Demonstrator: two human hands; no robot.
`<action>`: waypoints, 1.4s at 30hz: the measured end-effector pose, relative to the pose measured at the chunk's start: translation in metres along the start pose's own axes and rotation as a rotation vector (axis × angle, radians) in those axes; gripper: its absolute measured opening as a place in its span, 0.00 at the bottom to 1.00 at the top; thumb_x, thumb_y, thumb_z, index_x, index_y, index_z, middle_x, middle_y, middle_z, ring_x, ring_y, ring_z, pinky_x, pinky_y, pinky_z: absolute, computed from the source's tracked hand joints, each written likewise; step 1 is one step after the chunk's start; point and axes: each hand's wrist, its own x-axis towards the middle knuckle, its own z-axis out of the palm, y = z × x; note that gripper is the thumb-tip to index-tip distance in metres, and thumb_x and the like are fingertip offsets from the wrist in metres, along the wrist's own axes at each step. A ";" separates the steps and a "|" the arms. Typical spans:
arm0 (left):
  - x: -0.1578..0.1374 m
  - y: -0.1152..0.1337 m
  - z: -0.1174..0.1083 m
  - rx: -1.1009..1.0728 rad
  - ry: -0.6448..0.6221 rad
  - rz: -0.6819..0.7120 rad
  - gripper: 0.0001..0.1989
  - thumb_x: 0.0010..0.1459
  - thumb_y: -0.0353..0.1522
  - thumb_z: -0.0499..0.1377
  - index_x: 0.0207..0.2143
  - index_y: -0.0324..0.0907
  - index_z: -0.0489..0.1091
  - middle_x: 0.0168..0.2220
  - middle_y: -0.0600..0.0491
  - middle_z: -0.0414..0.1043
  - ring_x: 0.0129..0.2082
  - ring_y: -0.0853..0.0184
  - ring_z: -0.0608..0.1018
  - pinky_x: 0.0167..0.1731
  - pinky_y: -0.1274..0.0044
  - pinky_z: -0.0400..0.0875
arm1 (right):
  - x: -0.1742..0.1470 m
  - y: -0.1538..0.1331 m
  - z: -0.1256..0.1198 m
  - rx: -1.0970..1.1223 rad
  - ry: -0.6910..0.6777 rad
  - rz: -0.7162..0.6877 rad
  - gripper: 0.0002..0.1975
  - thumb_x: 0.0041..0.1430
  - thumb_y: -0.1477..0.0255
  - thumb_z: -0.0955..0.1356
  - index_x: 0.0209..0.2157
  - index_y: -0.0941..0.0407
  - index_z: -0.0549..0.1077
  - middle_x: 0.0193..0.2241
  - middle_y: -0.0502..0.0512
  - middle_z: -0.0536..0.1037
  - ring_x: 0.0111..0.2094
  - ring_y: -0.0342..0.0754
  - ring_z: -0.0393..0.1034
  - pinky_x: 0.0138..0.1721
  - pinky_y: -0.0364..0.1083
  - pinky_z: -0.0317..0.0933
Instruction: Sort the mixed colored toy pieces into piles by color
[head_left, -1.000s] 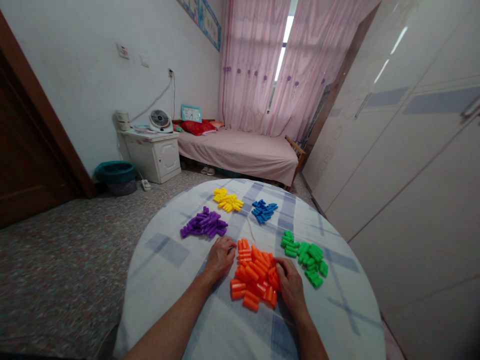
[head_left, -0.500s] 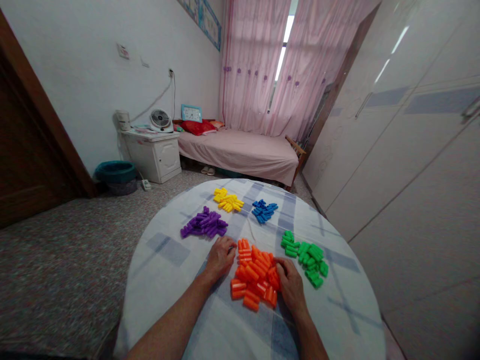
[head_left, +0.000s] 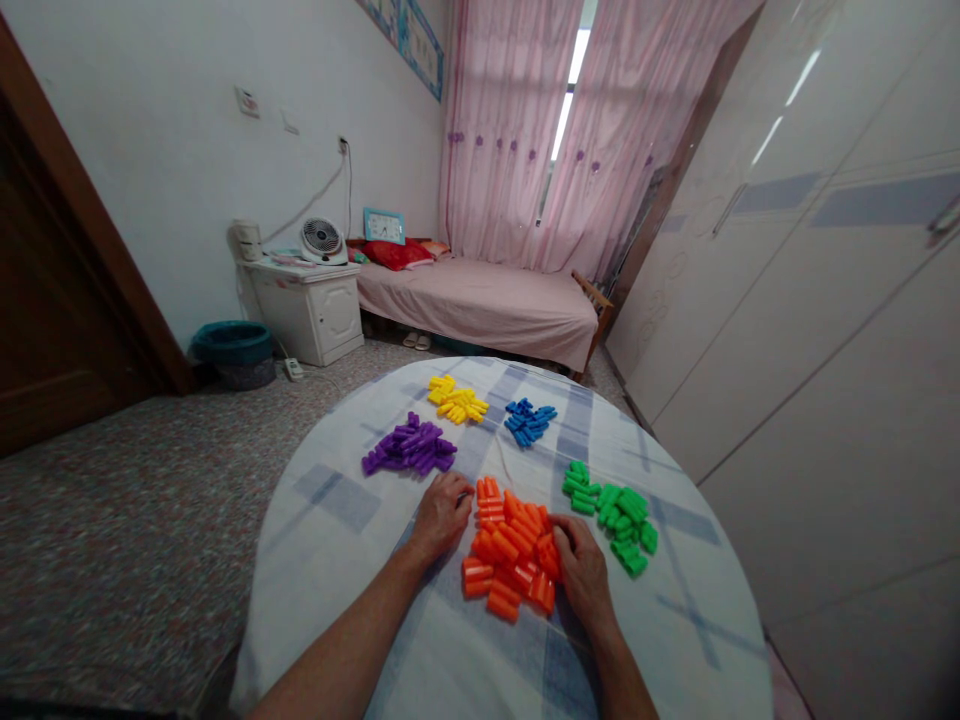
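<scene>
On the cloth-covered counter [head_left: 322, 590], a heap of orange toy pieces [head_left: 514, 545] lies between the right hand [head_left: 581, 565], its fingers bent against the heap's right edge so that I cannot tell whether they grip a piece, and the left hand [head_left: 442, 515], its fingers loosely curved, partly open and holding nothing visible, just beside the left edge. Beyond lie green pieces [head_left: 622, 512] to the right, purple pieces [head_left: 410, 446] to the left, then blue pieces [head_left: 529, 422] and yellow pieces [head_left: 459, 402]. Past the counter stands a bed [head_left: 480, 295] before pink curtains [head_left: 502, 180].
</scene>
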 end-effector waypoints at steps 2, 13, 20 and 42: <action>0.000 0.000 0.000 -0.004 0.004 -0.004 0.08 0.54 0.26 0.53 0.30 0.41 0.72 0.34 0.51 0.71 0.37 0.65 0.70 0.41 0.73 0.63 | 0.000 -0.001 0.000 0.001 0.008 -0.001 0.16 0.56 0.64 0.59 0.36 0.56 0.74 0.38 0.57 0.76 0.41 0.50 0.69 0.46 0.47 0.60; 0.000 0.001 0.000 -0.009 0.006 -0.006 0.08 0.54 0.26 0.53 0.30 0.41 0.72 0.34 0.51 0.71 0.37 0.65 0.70 0.41 0.73 0.63 | -0.001 -0.002 -0.001 -0.006 0.016 -0.004 0.16 0.56 0.64 0.59 0.36 0.56 0.74 0.38 0.56 0.76 0.41 0.50 0.69 0.45 0.47 0.61; 0.000 0.001 0.000 -0.002 0.008 0.000 0.08 0.54 0.26 0.53 0.30 0.41 0.72 0.34 0.51 0.71 0.37 0.65 0.70 0.41 0.72 0.64 | 0.000 0.000 -0.001 -0.016 0.013 -0.004 0.16 0.56 0.64 0.60 0.36 0.56 0.74 0.38 0.56 0.76 0.41 0.49 0.70 0.45 0.46 0.61; 0.001 0.004 -0.004 -0.005 -0.011 -0.012 0.08 0.54 0.26 0.53 0.30 0.41 0.72 0.34 0.51 0.71 0.37 0.65 0.70 0.42 0.73 0.64 | 0.000 0.000 -0.001 0.002 -0.004 0.001 0.16 0.56 0.64 0.60 0.36 0.56 0.74 0.39 0.57 0.76 0.42 0.50 0.68 0.47 0.48 0.60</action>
